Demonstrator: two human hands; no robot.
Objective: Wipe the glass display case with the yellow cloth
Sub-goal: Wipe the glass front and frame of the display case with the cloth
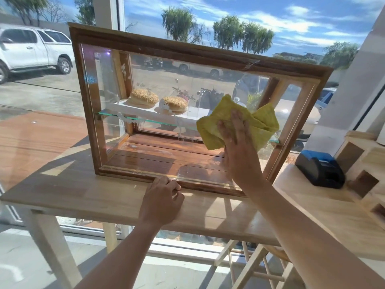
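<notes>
A wood-framed glass display case (pixel 183 50) stands on a wooden table (pixel 100 195). My right hand (pixel 237 147) presses the crumpled yellow cloth (pixel 214 124) flat against the right part of the front pane, fingers spread over it. My left hand (pixel 161 198) rests with curled fingers against the case's bottom frame rail, near its middle. Inside, two sesame buns (pixel 158 101) lie on a white tray on a glass shelf. White smears show on the glass around the shelf and the left inner post.
A blue and black device (pixel 320 168) sits on the counter right of the case, beside wooden cubby shelves (pixel 366 163). A large window stands behind the case, with a white pickup (pixel 31 49) and motorbikes outside. Table legs and a wooden rack stand below.
</notes>
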